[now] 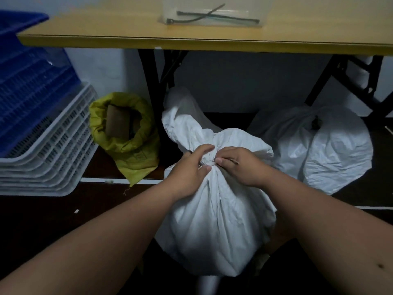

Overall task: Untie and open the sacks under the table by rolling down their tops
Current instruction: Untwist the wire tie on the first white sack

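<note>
Low at frame centre, left hand (192,167) grips the white sack (212,226) at its neck while right hand (236,165) pinches the tie, which needs loosening next.

The picture is dim and a little soft. The most light falls on the white sack (214,209) just below the hands and on the table top (127,28) far above them. Under the table (234,86) is deep shadow. Straight lines bend near the edges.

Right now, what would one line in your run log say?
step: untying | left hand: grips white sack neck | right hand: pinches tie | yellow sack: open
</note>
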